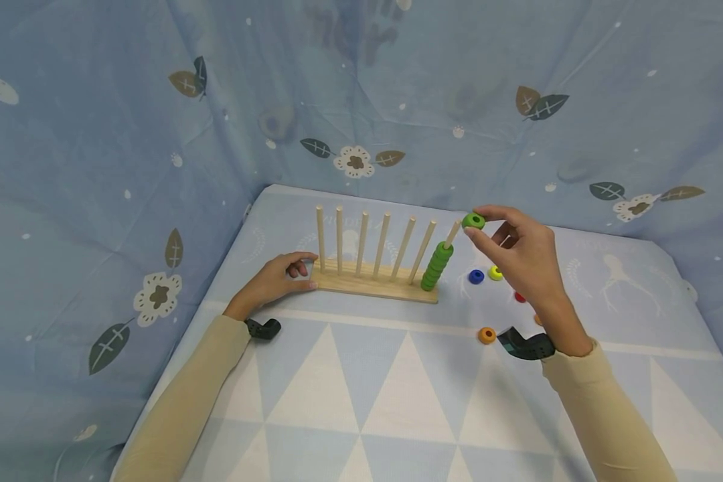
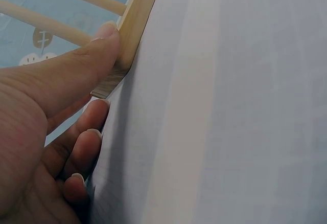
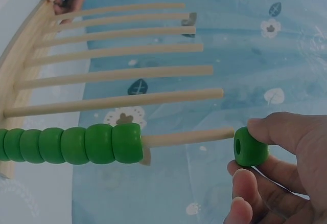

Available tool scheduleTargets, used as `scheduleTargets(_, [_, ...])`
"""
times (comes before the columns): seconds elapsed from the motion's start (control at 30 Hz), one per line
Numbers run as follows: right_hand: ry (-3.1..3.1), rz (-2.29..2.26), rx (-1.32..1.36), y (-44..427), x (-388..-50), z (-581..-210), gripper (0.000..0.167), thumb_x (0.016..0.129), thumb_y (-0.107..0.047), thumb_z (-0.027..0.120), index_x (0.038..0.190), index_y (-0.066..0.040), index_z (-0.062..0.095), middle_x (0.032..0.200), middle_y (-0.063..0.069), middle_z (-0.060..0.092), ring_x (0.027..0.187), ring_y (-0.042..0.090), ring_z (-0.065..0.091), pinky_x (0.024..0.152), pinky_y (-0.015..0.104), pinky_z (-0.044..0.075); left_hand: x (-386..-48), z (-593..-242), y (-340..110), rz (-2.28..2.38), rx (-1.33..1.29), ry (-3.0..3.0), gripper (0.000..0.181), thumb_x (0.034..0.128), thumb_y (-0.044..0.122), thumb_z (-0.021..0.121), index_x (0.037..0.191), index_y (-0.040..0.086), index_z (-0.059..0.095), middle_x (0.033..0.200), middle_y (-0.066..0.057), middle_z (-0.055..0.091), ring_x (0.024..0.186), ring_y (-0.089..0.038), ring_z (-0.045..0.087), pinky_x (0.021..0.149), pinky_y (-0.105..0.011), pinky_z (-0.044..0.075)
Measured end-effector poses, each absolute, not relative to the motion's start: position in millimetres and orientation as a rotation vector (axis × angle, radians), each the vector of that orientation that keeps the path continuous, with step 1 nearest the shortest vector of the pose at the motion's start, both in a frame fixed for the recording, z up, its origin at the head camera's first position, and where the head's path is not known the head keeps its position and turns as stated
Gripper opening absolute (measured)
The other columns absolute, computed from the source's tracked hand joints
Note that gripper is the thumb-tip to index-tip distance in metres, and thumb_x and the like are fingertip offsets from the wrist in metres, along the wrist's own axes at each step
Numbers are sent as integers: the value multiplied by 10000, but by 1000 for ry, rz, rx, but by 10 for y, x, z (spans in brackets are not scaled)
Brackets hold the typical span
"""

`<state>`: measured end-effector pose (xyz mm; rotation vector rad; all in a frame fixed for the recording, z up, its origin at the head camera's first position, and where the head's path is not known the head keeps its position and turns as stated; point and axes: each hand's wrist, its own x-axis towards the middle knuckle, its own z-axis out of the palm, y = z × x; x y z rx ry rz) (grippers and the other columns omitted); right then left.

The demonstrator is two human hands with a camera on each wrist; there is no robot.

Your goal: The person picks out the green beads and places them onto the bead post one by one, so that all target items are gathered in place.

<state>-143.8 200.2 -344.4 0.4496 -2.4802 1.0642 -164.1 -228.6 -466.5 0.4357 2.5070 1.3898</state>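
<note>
A wooden peg rack (image 1: 373, 286) with several upright pegs stands on the table. Its rightmost peg carries a stack of green beads (image 1: 436, 268), and the top of that peg is bare. My right hand (image 1: 521, 251) pinches a green bead (image 3: 250, 147) between thumb and fingers. In the right wrist view, this bead is right beside the peg's tip (image 3: 225, 133), its hole facing the peg. At the rack's left end, my left hand (image 1: 277, 278) grips the base (image 2: 133, 35), thumb on one side and fingers at the end.
Right of the rack lie a blue bead (image 1: 476, 276), a yellow bead (image 1: 495, 272), a red bead (image 1: 520, 296) and an orange bead (image 1: 487, 335). Another orange bead (image 1: 538, 320) is partly hidden by my right wrist. Patterned cloth (image 1: 361, 80) hangs behind the table.
</note>
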Motion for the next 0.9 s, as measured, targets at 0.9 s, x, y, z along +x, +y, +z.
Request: scheduleTargets(0.9, [-2478,1102,469,1865,-1480,-3419,377,935,-212,796,1296,-135,716,1155,67,703,700,133,531,594,181,396,-1836,-5067,-2404,1390,420,2522,639,910,223,822,1472,82,552,1084,-183,588,929,-297,474,868,-450,383])
